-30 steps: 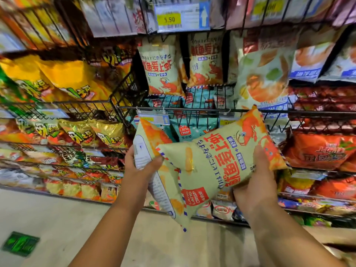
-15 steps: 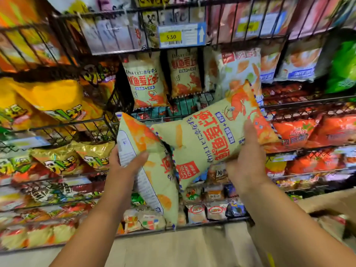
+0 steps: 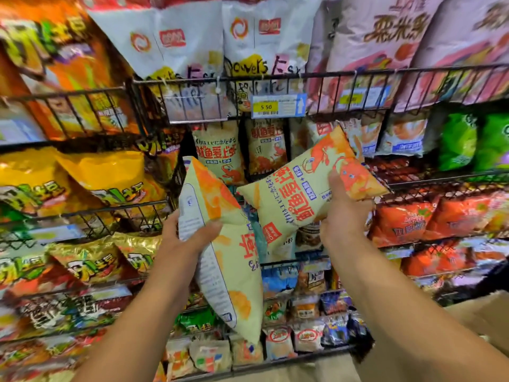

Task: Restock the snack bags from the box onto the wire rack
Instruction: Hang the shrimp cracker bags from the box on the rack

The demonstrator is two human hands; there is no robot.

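Observation:
I hold two pale-yellow snack bags with orange shrimp art in front of the black wire rack [image 3: 275, 78]. My left hand [image 3: 187, 235] grips one bag [image 3: 223, 268] at its upper part; it hangs down, back panel to the left. My right hand [image 3: 340, 216] grips the second bag [image 3: 305, 194], tilted with its printed front toward me. Both bags are raised just below a shelf slot where two matching bags [image 3: 217, 153] stand upright. The cardboard box [image 3: 484, 315] shows at the lower right edge.
A 5.50 price tag [image 3: 278, 106] hangs on the basket rim above the slot. Yellow bags [image 3: 91, 175] fill the left baskets; orange bags [image 3: 429, 216] and green bags [image 3: 468, 142] sit to the right. Small packets line the lowest shelf [image 3: 275, 340].
Both hands have lifted the bags higher and nearer the rack. My view has tilted up, so the upper shelf of large white and pink bags now shows.

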